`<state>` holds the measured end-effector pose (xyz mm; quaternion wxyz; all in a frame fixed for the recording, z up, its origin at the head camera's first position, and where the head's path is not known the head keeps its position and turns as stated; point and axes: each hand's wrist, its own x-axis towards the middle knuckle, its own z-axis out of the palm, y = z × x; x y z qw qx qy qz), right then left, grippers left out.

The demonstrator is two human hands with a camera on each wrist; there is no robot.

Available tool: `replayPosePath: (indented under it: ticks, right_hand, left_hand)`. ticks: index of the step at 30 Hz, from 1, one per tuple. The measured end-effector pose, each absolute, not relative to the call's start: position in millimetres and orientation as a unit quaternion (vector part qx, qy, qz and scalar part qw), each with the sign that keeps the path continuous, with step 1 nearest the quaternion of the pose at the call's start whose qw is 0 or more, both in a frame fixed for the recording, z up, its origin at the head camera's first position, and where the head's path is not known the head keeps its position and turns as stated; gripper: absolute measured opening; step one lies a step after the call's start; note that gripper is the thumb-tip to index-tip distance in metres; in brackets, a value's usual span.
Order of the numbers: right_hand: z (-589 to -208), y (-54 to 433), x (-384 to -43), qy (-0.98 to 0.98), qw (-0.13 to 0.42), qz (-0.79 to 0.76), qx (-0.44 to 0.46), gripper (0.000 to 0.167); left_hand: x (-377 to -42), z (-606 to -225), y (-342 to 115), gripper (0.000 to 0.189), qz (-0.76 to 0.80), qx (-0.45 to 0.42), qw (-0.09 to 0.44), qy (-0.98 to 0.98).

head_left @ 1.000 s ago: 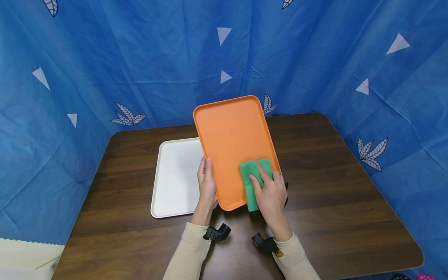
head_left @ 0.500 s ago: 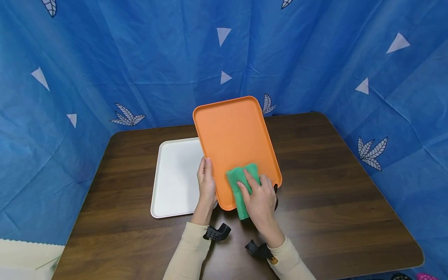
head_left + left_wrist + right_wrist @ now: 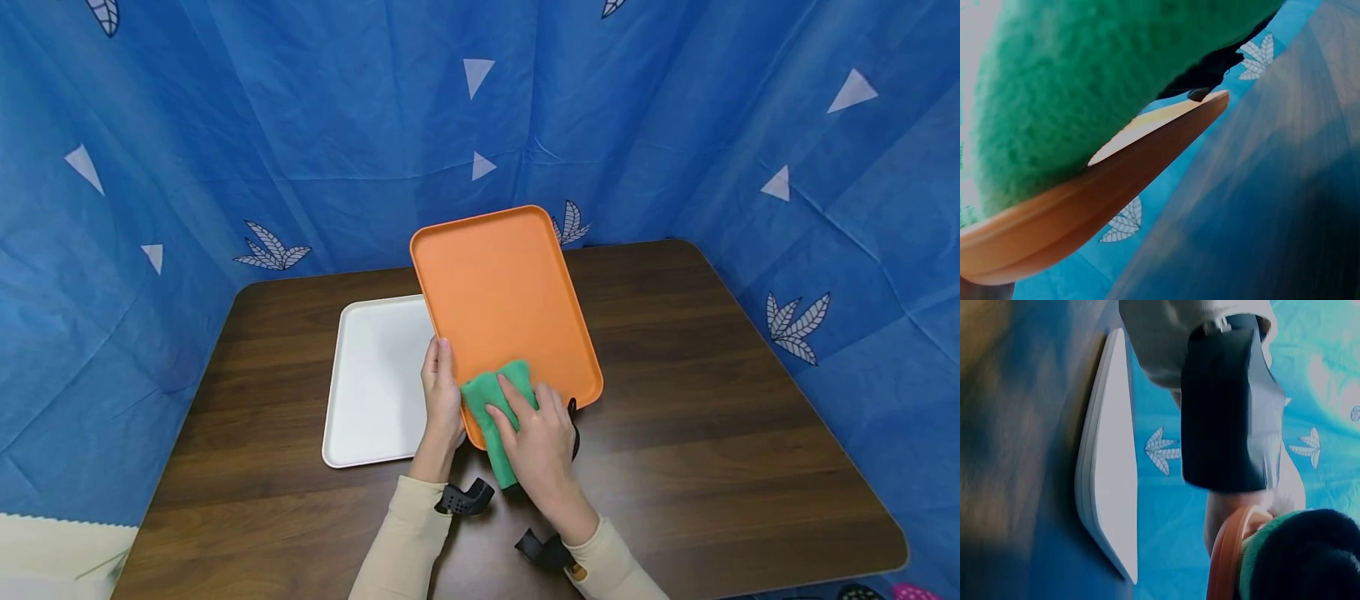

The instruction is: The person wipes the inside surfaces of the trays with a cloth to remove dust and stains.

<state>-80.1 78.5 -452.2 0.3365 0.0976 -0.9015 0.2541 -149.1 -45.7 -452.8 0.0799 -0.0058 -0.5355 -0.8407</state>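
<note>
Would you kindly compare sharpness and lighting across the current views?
Head: fairly even light, orange tray clear, soft sheen on the wooden table; left wrist: green cloth soft-focused, upper left margin nearly white; right wrist: black wrist mount blurred along its lower edge, glare paling the blue curtain.

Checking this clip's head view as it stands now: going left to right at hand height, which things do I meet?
White tray → left hand → green cloth → right hand. The orange tray is left out, since it overlaps the last three.
</note>
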Motion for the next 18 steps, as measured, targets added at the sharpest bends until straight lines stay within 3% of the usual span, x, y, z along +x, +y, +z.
replayPosePath:
  ticks: [18]
  right_hand:
    - [-453.4, 80.3, -79.7, -0.897, 0.343, 0.257, 0.108, 0.042]
  left_hand:
    - [-148.9, -452.3, -46.0, 0.051, -0.847, -0.009, 0.088, -0.524]
